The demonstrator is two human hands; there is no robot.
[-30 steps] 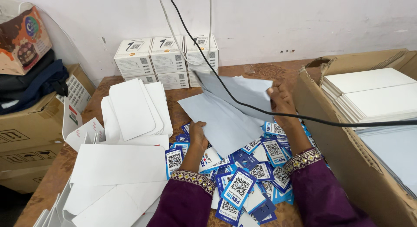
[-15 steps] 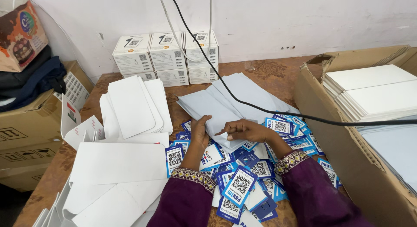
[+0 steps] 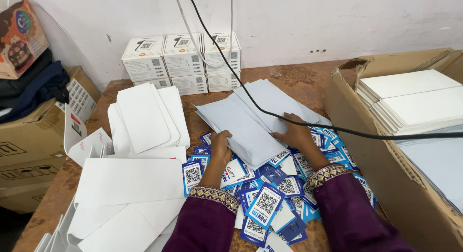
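Observation:
A stack of pale blue envelopes (image 3: 251, 119) lies fanned on the brown table, over a heap of blue and white code cards (image 3: 270, 194). My left hand (image 3: 221, 146) grips the near left edge of the top envelope. My right hand (image 3: 294, 132) rests flat on the stack's right side, fingers on the paper. Both purple sleeves with embroidered cuffs come up from the bottom edge. A black cable (image 3: 308, 123) runs across in front of the right hand.
White envelopes (image 3: 144, 117) and larger white sheets (image 3: 125, 184) lie to the left. Small white boxes (image 3: 181, 59) are stacked at the wall. An open cardboard box (image 3: 386, 151) with white sheets stands right. More cartons (image 3: 29, 146) and dark cloth sit far left.
My right hand came down from the far edge of the lifted envelopes and the stack was laid flat. Both hands now sit on the near part of the stack.

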